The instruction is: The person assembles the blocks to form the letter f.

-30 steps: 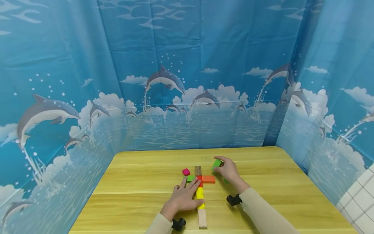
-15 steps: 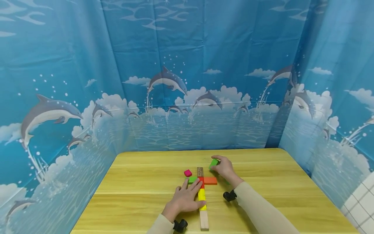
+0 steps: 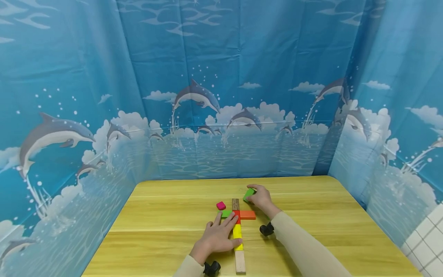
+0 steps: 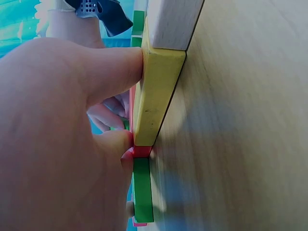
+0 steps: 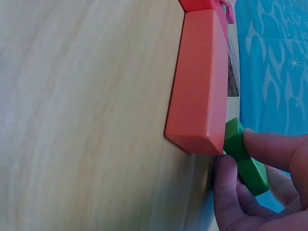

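A flat cross of blocks lies on the table: a dark brown block [image 3: 235,204] at the far end, a red block [image 3: 237,220] at the crossing, a yellow block [image 3: 237,231], then a pale wooden block [image 3: 240,262] nearest me. A green block [image 3: 226,214] forms its left arm, an orange block [image 3: 247,215] its right. My left hand [image 3: 215,237] is spread over them, thumb against the yellow, fingertips on the red and the left green one. Beyond the orange block, my right hand [image 3: 261,199] pinches a tilted green block [image 5: 246,161] between thumb and fingers.
A magenta block [image 3: 220,206] lies alone behind the left green block. Another green piece [image 4: 138,21] shows near the right wrist in the left wrist view. The wooden table [image 3: 149,227] is backed by a blue dolphin curtain [image 3: 207,154].
My right hand has moved left with the pinched green block, closer to the dark brown block. My left hand stays on the cross.
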`<state>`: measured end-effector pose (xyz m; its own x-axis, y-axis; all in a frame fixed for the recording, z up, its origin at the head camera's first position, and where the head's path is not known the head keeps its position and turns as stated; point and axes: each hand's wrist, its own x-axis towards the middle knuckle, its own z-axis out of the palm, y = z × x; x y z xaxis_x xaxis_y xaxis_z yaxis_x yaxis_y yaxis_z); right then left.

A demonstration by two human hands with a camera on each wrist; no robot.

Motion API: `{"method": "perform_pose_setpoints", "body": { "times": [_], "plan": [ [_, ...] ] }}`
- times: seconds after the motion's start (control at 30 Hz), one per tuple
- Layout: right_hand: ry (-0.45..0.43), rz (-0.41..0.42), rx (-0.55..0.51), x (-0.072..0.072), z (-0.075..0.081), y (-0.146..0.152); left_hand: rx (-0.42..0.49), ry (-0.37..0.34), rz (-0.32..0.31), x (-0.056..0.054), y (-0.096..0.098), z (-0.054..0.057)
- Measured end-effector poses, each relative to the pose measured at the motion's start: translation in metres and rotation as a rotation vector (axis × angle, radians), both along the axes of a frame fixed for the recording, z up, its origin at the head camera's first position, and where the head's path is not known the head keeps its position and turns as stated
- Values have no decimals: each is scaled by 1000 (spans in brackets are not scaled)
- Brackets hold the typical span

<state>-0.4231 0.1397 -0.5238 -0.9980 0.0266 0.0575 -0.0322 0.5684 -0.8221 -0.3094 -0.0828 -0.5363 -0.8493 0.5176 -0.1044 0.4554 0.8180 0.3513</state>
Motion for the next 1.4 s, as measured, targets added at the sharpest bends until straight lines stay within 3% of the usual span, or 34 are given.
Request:
{"method": "perform_pose_setpoints", "body": {
  "times": [0.3, 0.5, 1.03, 1.4],
  "plan": [
    [-43, 3, -4, -3, 4, -8, -1, 3, -5, -2, 0, -3],
    [-46, -3, 76, -7, 0, -11, 6, -11, -3, 0, 1, -3],
    [-120, 1, 176, -24, 1, -22, -10, -16, 7, 3, 1, 6],
    [-111, 26, 163, -18, 6, -24, -19, 0, 7, -2, 3, 4]
  ]
}}
